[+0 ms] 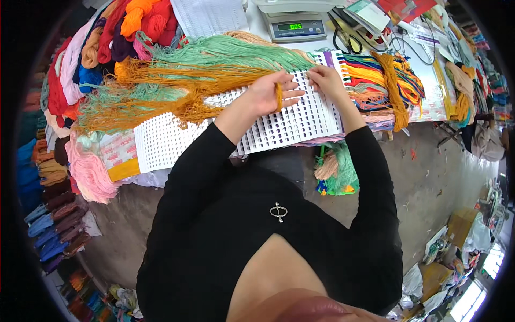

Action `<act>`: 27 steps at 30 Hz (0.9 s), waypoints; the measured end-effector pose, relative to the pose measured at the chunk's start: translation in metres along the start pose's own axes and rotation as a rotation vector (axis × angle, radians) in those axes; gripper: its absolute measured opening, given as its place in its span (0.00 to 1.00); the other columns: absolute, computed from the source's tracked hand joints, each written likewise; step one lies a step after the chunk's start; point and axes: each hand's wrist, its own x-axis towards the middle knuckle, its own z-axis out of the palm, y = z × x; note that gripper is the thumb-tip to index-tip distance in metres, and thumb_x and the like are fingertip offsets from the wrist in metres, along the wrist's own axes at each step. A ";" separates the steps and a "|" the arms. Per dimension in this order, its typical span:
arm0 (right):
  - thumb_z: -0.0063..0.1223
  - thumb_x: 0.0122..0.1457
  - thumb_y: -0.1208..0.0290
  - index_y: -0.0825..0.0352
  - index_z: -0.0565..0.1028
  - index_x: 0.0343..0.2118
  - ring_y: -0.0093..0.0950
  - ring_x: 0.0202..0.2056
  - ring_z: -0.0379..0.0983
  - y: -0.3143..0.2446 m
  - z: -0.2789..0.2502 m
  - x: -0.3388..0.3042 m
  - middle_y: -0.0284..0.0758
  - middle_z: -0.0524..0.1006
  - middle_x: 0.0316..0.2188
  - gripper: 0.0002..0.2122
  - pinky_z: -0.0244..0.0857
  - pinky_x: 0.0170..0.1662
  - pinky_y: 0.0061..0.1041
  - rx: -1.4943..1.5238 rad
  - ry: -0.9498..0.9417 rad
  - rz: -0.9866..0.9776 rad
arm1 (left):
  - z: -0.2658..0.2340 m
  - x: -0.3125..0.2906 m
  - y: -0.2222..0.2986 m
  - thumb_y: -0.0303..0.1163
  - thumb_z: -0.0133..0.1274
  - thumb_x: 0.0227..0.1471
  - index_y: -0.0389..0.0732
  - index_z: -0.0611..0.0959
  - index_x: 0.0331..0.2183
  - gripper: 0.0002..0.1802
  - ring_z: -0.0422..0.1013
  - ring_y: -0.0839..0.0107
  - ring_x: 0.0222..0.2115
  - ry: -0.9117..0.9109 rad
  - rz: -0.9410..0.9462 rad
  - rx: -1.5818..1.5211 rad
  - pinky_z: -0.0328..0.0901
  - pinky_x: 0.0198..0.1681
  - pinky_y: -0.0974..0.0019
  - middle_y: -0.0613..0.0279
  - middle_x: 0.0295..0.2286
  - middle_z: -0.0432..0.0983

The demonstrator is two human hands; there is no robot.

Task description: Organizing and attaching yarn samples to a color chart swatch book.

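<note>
My left hand [263, 95] is palm up above a white card punched with rows of holes [292, 126]. A short length of golden-brown yarn [279, 96] runs across its spread fingers, held there. Thumb and fingertips of my right hand [328, 83] are pinched together at the card's upper part, beside its purple strip; what they hold is too small to make out. Long golden-brown strands [198, 80] stretch leftward from behind my left hand. Mint-green strands [214, 51] lie along the card's far edge, reaching close to my right hand.
Behind the card stand a digital scale [298, 27] and black-handled scissors [347, 42]. Multicoloured yarn bundles tied with golden-brown yarn [394, 91] lie to the right. Red and orange skeins [145, 21] pile up at far left, a pink skein [91, 166] at the near left corner.
</note>
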 end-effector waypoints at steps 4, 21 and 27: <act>0.50 0.53 0.69 0.70 0.74 0.28 0.13 0.16 0.62 -0.007 0.001 0.004 0.26 0.71 0.16 0.08 0.54 0.18 0.11 -0.010 -0.003 0.019 | 0.011 0.016 0.004 0.44 0.37 0.57 0.38 0.66 0.46 0.22 0.70 0.63 0.37 0.079 -0.001 0.184 0.66 0.31 0.67 0.59 0.39 0.65; 0.52 0.52 0.71 0.71 0.72 0.27 0.15 0.18 0.65 0.010 0.000 0.011 0.28 0.72 0.17 0.08 0.59 0.22 0.13 0.026 -0.073 -0.005 | -0.018 0.025 0.062 0.27 0.55 0.44 0.34 0.77 0.28 0.07 0.58 0.86 0.11 0.041 0.202 0.267 0.51 0.09 0.83 0.67 0.16 0.68; 0.50 0.54 0.72 0.70 0.73 0.29 0.13 0.22 0.65 -0.004 -0.003 0.009 0.26 0.70 0.19 0.06 0.59 0.25 0.12 0.231 -0.191 0.066 | -0.016 0.011 0.062 0.34 0.47 0.52 0.37 0.75 0.35 0.11 0.52 0.87 0.08 -0.124 0.258 0.339 0.44 0.10 0.81 0.75 0.12 0.62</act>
